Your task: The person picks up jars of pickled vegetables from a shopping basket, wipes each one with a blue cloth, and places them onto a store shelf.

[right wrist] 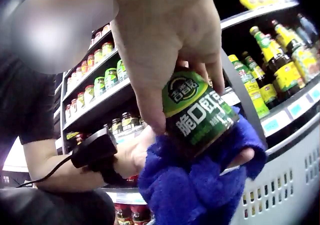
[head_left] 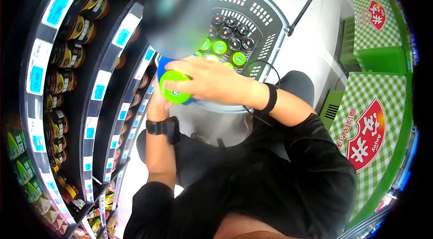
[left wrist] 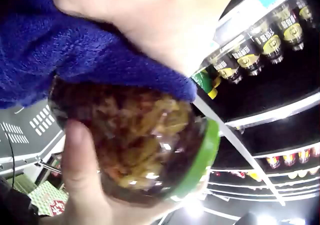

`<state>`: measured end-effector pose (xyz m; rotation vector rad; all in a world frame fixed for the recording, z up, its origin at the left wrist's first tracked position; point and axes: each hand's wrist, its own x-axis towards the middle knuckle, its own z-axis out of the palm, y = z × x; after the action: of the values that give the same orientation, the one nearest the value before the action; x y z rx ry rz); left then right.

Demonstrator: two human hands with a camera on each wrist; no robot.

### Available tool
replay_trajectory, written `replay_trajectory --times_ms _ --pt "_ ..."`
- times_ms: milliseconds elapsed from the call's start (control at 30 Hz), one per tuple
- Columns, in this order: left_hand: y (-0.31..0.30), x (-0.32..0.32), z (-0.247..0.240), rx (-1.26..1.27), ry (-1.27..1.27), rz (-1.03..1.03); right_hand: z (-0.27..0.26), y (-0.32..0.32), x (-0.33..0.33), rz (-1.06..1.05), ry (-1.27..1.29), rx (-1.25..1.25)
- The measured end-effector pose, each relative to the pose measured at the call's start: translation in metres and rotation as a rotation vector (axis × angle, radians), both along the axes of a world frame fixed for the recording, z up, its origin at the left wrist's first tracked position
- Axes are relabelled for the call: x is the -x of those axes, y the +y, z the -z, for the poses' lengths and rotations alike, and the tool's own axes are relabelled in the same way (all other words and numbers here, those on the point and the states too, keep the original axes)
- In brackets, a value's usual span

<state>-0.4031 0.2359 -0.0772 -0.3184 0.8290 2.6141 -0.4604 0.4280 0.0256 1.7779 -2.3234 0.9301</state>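
My right hand (head_left: 212, 79) grips a glass jar (left wrist: 140, 145) around its lid end. The jar has a bright green lid (head_left: 175, 87) and a green and black label with white characters (right wrist: 200, 115). Dark, chunky food shows through its glass. My left hand (left wrist: 150, 20) holds a blue cloth (right wrist: 200, 170) against the jar's lower part. In the head view most of the left hand is hidden behind the lid and the right hand. The grey shopping basket (head_left: 270, 11) behind my hands contains several jars with green lids (head_left: 219, 47) and black lids (head_left: 231, 21).
Shelves of dark-lidded jars (head_left: 58, 83) with blue price tags run along the left. Green checked display boxes (head_left: 374, 121) stand on the right, across the pale floor (head_left: 311, 36). Sauce bottles (right wrist: 282, 60) stand on a shelf beside the basket.
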Motion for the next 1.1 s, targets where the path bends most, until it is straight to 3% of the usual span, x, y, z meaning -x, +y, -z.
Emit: replay_trajectory --times_ms 67,167,233,333,400,467,600,700,800,900,967,1100 --pt "0.006 -0.002 -0.028 0.185 -0.088 -0.009 0.015 0.005 0.008 -0.035 0.016 0.011" --pt "0.018 0.0 -0.031 0.302 -0.028 -0.052 0.037 0.008 0.006 -0.058 0.178 0.081" --pt "0.018 -0.006 -0.023 0.249 0.006 0.006 0.049 0.011 -0.005 -0.063 0.237 0.087" --pt "0.021 -0.011 -0.007 0.369 -0.084 -0.005 0.061 0.017 -0.014 -0.142 0.197 0.201" --pt "0.02 -0.012 -0.018 0.433 -0.097 0.176 0.066 0.019 -0.016 -0.2 0.186 0.242" --pt "0.019 -0.009 -0.017 0.188 -0.1 0.271 0.066 0.018 -0.019 -0.231 0.16 0.303" --pt "0.021 -0.026 -0.022 0.08 -0.091 0.052 0.056 0.023 -0.012 -0.249 -0.016 0.445" --pt "0.021 -0.027 0.002 0.189 0.068 -0.195 0.049 0.024 -0.014 -0.017 -0.409 0.414" --pt "0.046 -0.003 -0.021 0.589 0.26 -0.423 0.06 0.013 -0.022 0.226 -0.593 0.535" --pt "0.066 0.005 -0.008 0.344 0.203 -0.546 0.066 0.01 -0.02 0.345 -0.525 0.569" --pt "0.063 0.0 0.003 0.285 0.03 -0.454 0.065 0.016 -0.007 0.41 -0.475 0.474" --pt "0.044 -0.001 -0.016 0.158 -0.04 -0.218 0.059 0.025 0.014 0.103 -0.401 0.239"
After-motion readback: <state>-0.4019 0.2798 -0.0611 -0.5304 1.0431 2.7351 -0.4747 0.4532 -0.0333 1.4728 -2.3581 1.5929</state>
